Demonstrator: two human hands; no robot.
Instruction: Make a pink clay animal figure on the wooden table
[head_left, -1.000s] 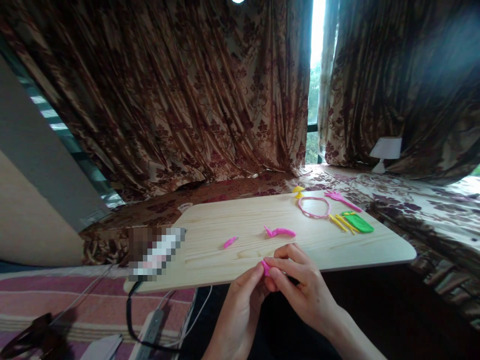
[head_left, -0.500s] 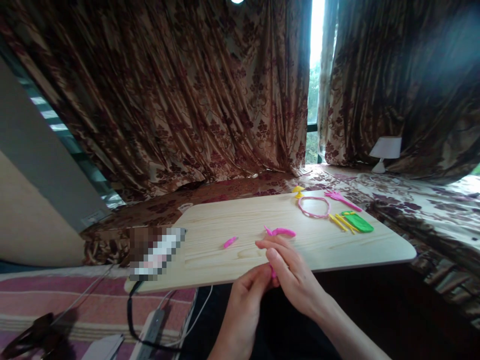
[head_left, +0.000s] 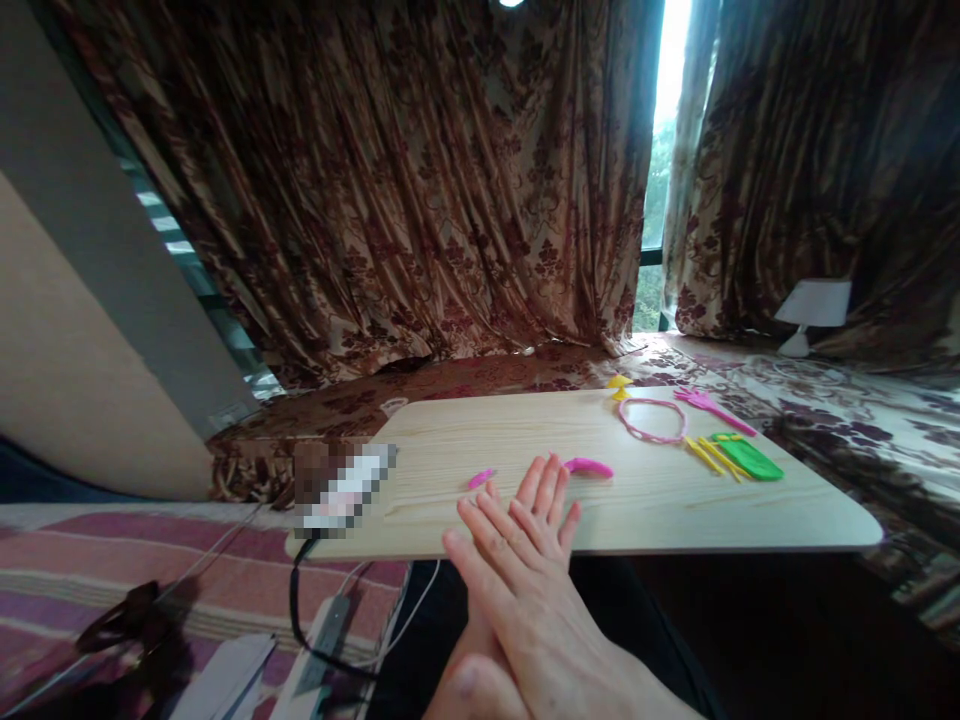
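My right hand (head_left: 525, 585) lies palm down across my left hand (head_left: 551, 492), with its fingers stretched out. The fingers of my left hand extend flat from underneath, pointing towards the table. Both palms face each other, and whatever lies between them is hidden. Just beyond my fingertips, a small pink piece (head_left: 482, 479) and a curved pink piece (head_left: 591, 467) rest on the pale wooden table (head_left: 427, 430); my left fingers cover part of the curved one.
To the right lie a pink braided ring (head_left: 652, 437), a pink hand-shaped stick (head_left: 720, 412), several yellow sticks (head_left: 709, 458) and a flat green piece (head_left: 754, 462). A yellow mushroom-like piece (head_left: 619, 387) stands at the far edge. A blurred-out object (head_left: 349, 490) sits left, with a black cable.
My right hand has turned flat over my left, and the fingers of both have straightened. The pink bit seen between them is now hidden. The whole view has shifted slightly left.
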